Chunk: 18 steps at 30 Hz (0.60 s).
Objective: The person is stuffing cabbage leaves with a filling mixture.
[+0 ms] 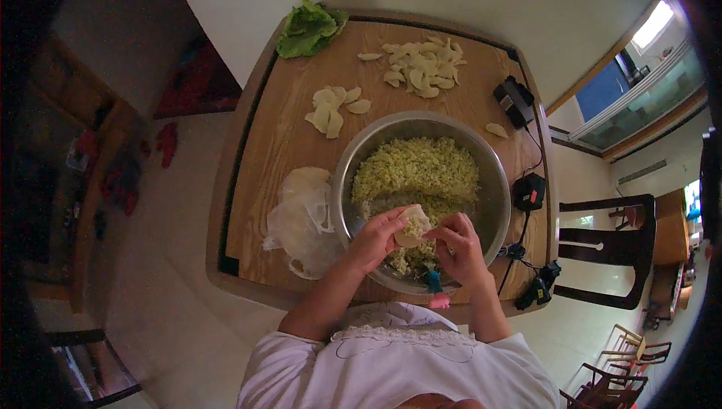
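Note:
Over a large steel bowl (505, 200) of chopped green vegetable filling (417, 169), my left hand (375, 239) holds an open dumpling wrapper (407, 238) with some filling on it. The fingertips of my right hand (459, 245) touch the wrapper's right edge. A utensil with a blue and pink handle (434, 282) leans on the bowl's near rim, its lower part hidden in the filling. Left of the bowl lies a clear plastic bag (304, 228) with pale round wrappers. Beyond the bowl are a pile of folded dumplings (426, 67) and a smaller group of pale wrappers or dumplings (327, 110).
Green leaves (310, 28) lie at the wooden table's (265, 144) far left corner. Black power adapters (513, 103) with cables line the right edge, near a single dumpling (496, 129). A dark wooden chair (606, 248) stands to the right; a wall borders the far side.

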Each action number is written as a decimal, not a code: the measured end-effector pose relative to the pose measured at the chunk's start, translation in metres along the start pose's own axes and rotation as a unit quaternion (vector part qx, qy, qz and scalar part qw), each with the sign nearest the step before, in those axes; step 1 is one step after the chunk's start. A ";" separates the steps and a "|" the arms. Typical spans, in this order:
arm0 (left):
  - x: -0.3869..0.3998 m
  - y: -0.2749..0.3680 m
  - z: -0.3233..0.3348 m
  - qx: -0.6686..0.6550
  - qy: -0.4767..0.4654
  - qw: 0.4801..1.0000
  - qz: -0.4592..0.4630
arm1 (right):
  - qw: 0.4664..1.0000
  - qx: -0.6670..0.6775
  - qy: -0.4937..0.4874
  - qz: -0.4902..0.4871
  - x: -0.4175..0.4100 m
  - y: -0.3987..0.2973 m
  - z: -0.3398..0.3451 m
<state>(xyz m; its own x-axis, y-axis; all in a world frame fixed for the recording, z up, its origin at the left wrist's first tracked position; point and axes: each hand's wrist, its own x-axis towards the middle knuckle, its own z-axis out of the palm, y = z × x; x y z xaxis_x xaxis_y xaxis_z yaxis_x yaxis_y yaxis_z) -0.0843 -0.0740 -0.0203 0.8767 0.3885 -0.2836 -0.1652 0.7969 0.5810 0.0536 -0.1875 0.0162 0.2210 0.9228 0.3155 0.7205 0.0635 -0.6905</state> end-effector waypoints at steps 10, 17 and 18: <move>0.000 -0.001 0.001 -0.006 0.005 1.000 0.001 | 0.998 0.026 0.032 0.055 -0.014 0.011 0.000; 0.002 -0.003 -0.004 0.015 0.000 1.000 0.005 | 0.997 0.013 0.035 0.067 -0.010 0.009 0.004; 0.001 -0.002 -0.003 0.014 0.000 1.000 0.006 | 0.997 0.012 0.035 0.067 -0.012 0.013 0.004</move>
<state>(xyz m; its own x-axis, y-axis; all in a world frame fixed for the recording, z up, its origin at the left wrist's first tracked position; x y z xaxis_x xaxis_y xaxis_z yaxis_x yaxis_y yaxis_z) -0.0842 -0.0739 -0.0239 0.8751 0.3970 -0.2766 -0.1625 0.7796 0.6049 0.0578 -0.1967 0.0012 0.3593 0.8952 0.2638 0.6654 -0.0475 -0.7449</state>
